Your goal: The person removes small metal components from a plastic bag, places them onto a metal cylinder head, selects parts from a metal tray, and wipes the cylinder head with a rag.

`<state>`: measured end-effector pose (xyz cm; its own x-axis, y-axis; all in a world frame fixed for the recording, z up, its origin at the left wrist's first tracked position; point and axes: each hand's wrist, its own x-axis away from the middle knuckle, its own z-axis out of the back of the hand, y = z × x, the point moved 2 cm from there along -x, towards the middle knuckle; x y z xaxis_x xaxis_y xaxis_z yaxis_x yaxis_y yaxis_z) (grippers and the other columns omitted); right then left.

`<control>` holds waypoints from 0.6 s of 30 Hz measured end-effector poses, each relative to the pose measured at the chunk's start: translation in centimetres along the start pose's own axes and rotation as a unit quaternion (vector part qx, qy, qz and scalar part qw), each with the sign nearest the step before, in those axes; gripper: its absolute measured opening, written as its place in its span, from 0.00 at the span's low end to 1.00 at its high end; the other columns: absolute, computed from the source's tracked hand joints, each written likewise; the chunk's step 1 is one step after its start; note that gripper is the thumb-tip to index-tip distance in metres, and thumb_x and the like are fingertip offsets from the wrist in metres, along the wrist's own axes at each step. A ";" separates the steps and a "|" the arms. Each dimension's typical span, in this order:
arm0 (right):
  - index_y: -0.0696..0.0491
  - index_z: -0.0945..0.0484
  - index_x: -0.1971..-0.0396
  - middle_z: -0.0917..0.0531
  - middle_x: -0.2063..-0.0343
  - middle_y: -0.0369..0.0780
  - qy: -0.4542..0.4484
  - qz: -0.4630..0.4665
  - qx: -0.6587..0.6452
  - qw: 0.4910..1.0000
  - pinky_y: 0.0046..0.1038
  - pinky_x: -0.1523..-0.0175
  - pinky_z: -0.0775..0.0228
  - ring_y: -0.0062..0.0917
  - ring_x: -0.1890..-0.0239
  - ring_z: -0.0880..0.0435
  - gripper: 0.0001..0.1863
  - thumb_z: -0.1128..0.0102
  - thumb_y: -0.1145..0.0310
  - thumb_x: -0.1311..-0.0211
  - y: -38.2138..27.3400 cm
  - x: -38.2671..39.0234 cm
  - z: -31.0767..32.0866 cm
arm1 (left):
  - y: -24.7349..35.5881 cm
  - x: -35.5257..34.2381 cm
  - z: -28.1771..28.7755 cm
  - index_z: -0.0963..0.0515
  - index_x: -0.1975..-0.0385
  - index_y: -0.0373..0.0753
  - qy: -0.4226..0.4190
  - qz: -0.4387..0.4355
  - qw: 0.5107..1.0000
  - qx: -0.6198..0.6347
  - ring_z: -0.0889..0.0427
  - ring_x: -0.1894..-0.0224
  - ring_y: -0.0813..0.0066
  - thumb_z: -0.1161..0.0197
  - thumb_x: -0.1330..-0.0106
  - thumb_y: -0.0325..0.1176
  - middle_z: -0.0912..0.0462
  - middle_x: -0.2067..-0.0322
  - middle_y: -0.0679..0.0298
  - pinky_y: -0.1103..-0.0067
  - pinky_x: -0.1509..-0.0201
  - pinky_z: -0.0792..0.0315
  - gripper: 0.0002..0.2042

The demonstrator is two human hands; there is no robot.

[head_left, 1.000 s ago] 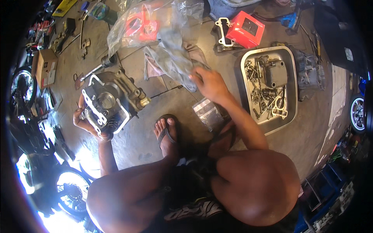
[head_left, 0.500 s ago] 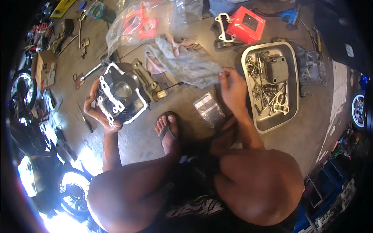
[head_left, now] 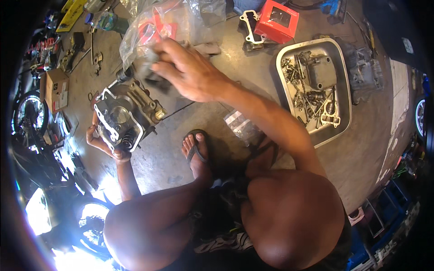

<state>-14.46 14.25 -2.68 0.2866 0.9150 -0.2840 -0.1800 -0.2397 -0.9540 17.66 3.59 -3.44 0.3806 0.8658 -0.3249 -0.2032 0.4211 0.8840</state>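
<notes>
My left hand (head_left: 106, 147) grips a metal engine cylinder head (head_left: 144, 101) at its left and lower side, with white gasket-like edging round its round bore and a valve spring near the bottom. My right hand (head_left: 190, 74) is closed on a grey rag (head_left: 153, 61), blurred and partly hidden by the fingers, above and right of the cylinder head. Behind that hand, a clear plastic bag (head_left: 133, 38) lies over red parts (head_left: 167, 31). A small clear packet (head_left: 237, 122) lies under my right forearm.
A steel tray (head_left: 347, 104) at right holds bolts and metal parts. A red box (head_left: 275, 22) and gasket (head_left: 249, 29) lie at the back. Tools, a cardboard box (head_left: 56, 90) and motorcycle wheels (head_left: 31, 113) are at left. My sandalled feet (head_left: 194, 153) flank the packet.
My right hand has moved left and up, carrying the grey rag from the centre toward the cylinder head. My left hand still holds the cylinder head, shifted slightly.
</notes>
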 end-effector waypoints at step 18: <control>0.53 0.20 0.56 0.15 0.65 0.41 0.101 -0.129 0.337 0.927 0.41 0.45 0.31 0.41 0.54 0.19 0.09 0.37 0.70 0.35 9.7 12.2 7.3 | 0.6 0.3 -7.3 0.49 0.37 0.47 -0.123 -0.108 0.985 0.050 0.33 0.32 0.46 0.34 0.43 0.72 0.41 0.31 0.40 0.54 0.28 0.36 0.47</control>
<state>-19.60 25.51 -14.70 0.5597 0.8182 -0.1316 -0.6090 0.2985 -0.7348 11.01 6.09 -5.45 0.6148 0.6619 -0.4289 -0.0084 0.5492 0.8356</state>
